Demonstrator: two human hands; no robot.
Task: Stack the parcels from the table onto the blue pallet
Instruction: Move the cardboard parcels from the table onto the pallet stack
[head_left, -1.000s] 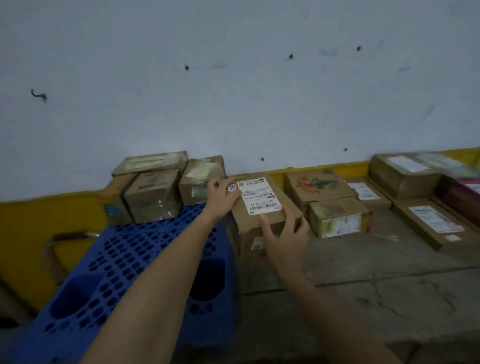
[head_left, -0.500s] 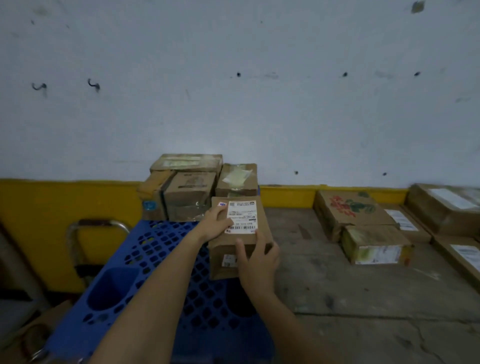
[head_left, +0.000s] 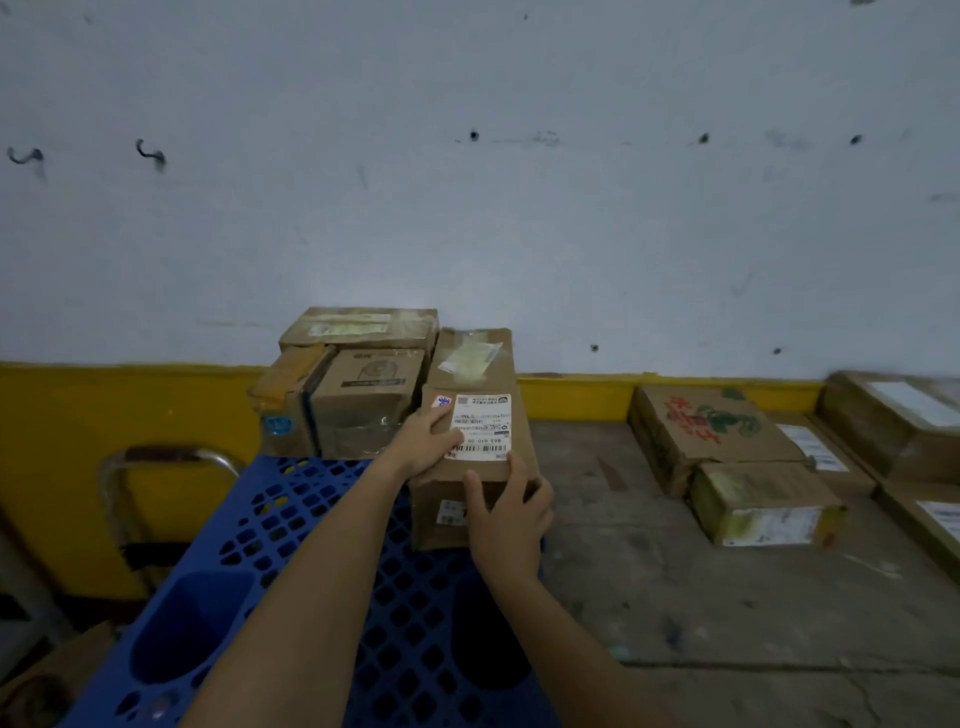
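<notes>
A brown parcel with a white shipping label sits on the right side of the blue pallet. My left hand grips its left top edge. My right hand holds its near right corner. Directly behind it stands a taller taped parcel, and to the left several stacked parcels fill the pallet's far end against the wall. On the table to the right lie a box with a red and green print and a small yellowish parcel.
More labelled parcels lie at the table's far right edge. A metal trolley handle stands left of the pallet before the yellow wall band. Cardboard lies on the floor at the lower left.
Both hands have carried the labelled parcel left from the table onto the pallet, ending in front of the taller taped parcel. The view has swung left with them.
</notes>
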